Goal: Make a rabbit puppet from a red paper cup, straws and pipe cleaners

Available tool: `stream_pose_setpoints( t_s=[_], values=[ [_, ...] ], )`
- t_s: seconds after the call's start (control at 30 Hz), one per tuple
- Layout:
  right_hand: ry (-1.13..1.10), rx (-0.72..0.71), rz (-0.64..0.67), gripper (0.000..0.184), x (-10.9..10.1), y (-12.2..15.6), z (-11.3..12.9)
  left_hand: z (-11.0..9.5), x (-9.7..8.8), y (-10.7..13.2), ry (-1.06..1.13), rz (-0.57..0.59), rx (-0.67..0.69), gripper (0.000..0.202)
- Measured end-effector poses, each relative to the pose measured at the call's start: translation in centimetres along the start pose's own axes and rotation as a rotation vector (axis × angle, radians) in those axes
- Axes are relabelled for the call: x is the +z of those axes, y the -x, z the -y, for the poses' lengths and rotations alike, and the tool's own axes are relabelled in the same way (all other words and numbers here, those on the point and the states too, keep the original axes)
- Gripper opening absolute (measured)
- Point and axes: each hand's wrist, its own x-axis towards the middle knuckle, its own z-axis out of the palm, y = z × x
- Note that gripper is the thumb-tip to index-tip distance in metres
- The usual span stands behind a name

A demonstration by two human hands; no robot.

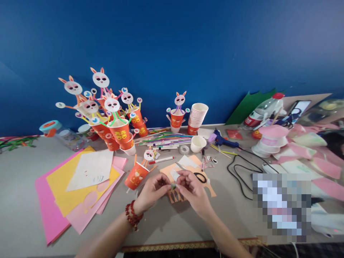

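Left hand point(156, 188) and right hand point(193, 187) pinch a greenish piece point(173, 186) right of the tilted cup point(136, 176), apparently unfinished, unlike rabbit cups point(119, 133) behind.

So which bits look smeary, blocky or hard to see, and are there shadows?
In the head view: a pixelated patch hides something at lower right; pink-and-white pieces near the right edge look smeared; the green piece between the left hand and right hand is too tiny to make out; faint shadows lie on the gray table near them.
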Motion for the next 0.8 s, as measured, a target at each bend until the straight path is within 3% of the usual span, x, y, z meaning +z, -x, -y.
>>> stream_pose_setpoints(
  t_s=[0.13, 0.33, 0.57, 0.8],
  values=[
    [0.027, -0.029, -0.017, 0.029, 0.2, 0.0, -0.2, 0.6, 0.1, -0.1, -0.043, -0.016, -0.006, 0.024],
    [0.030, -0.114, -0.113, 0.016, -0.1, 0.2, 0.4, 1.0, 0.1, -0.2, 0.060, -0.047, -0.032, 0.024],
    [0.024, 0.026, -0.015, 0.021, 0.4, 0.2, 1.0, 0.9, 0.3, 0.0, 0.053, -0.104, -0.001, 0.022],
    [0.042, 0.118, 0.013, 0.014, 1.0, 0.0, 0.9, 1.1, 0.2, 0.0, 0.016, -0.115, -0.006, 0.018]
  ],
)
